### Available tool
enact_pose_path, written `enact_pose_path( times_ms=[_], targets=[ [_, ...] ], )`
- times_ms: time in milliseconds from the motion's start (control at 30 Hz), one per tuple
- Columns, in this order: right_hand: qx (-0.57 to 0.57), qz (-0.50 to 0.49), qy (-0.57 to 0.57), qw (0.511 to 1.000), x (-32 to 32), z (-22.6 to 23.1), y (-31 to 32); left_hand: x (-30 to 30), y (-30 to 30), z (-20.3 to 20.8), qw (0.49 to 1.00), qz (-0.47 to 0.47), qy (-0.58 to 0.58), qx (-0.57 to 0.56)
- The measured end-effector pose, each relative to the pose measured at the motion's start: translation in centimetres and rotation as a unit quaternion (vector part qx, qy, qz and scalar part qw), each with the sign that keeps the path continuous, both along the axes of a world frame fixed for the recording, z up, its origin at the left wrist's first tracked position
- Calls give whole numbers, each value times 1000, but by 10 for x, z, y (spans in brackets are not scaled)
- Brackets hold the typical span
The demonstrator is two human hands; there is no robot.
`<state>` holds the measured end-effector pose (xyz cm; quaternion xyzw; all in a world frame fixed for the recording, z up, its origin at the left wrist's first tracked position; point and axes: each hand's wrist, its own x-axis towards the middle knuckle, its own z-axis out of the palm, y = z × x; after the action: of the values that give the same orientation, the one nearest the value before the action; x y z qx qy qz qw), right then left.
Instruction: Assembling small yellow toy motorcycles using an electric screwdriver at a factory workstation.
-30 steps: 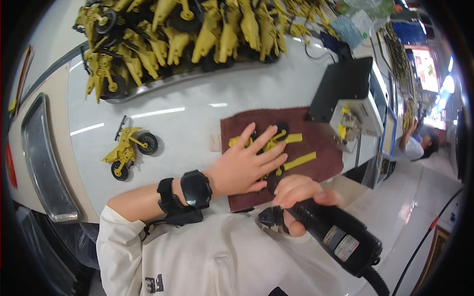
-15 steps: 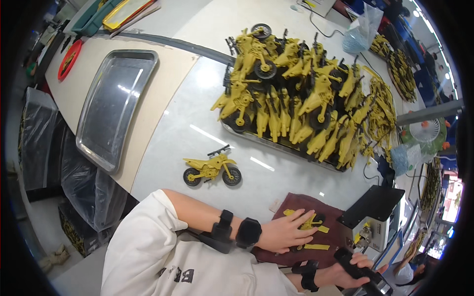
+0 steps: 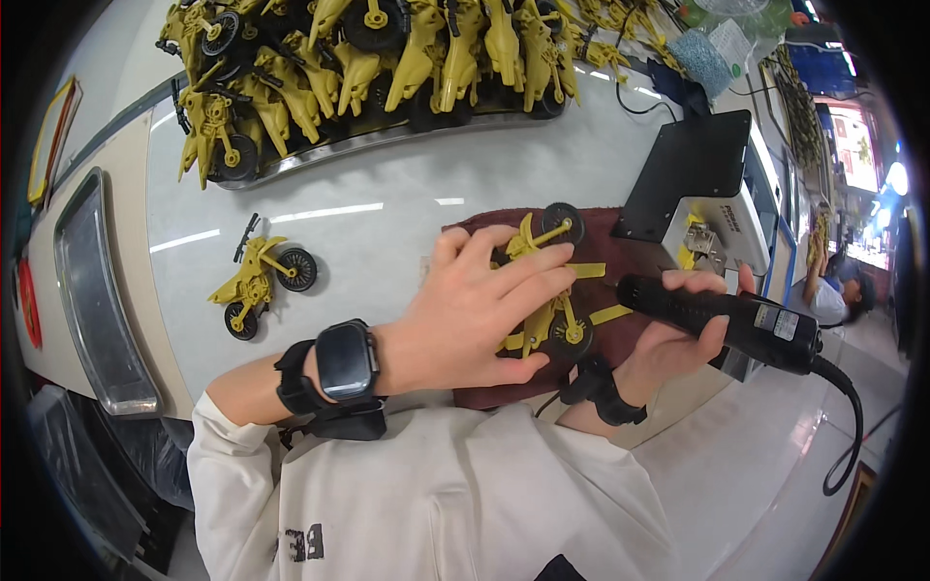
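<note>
My left hand (image 3: 465,302) lies over a yellow toy motorcycle (image 3: 572,332) with black wheels, its fingers and thumb gripping the body and hiding much of it. The toy lies on its side on a maroon cloth (image 3: 484,392). Two flat yellow strips (image 3: 610,313) show beside it on the cloth. In my right hand (image 3: 668,349) is a black electric screwdriver (image 3: 731,320), fingers wrapped around it, its cable hanging at the right. The driver's front end points toward the toy, apart from it as far as I can see.
A second yellow toy motorcycle (image 3: 254,276) rests on the table at left. Behind it, a metal tray (image 3: 320,153) is heaped with more of them. Another metal tray (image 3: 73,242) sits farther left. A black-topped white machine (image 3: 688,174) stands beyond the screwdriver.
My view has shifted nearer to the cloth. The screwdriver has come up from the lower right toward the toy. My left hand stays over the toy motorcycle.
</note>
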<state>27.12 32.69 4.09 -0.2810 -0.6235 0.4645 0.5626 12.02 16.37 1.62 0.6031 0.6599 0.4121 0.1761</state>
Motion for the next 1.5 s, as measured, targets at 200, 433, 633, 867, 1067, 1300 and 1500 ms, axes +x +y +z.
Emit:
enact_pose_path(
  times_ms=[200, 433, 633, 867, 1067, 1300, 1500],
  targets=[
    [-7, 76, 18, 997, 3, -4, 3, -13, -12, 25, 1000, 21, -5, 11],
    [4, 82, 24, 996, 3, -12, 11, -76, -140, 82, 980, 180, 10, -80],
    [-1, 81, 5, 997, -6, -5, 4, -171, -416, 11, 693, 685, 128, -185],
    [-17, 68, 38, 997, 4, -9, 13, -189, -416, -88, 699, 549, 323, -325],
    [-35, 80, 48, 995, 4, -9, 19, -157, -340, -53, 787, 457, 247, -332],
    [-12, 66, 34, 997, 3, -10, 9, -81, -197, 63, 897, 357, 236, -114],
    [-31, 47, 9, 998, -8, -2, 1, -70, -152, 17, 913, 268, 141, -274]
  ],
)
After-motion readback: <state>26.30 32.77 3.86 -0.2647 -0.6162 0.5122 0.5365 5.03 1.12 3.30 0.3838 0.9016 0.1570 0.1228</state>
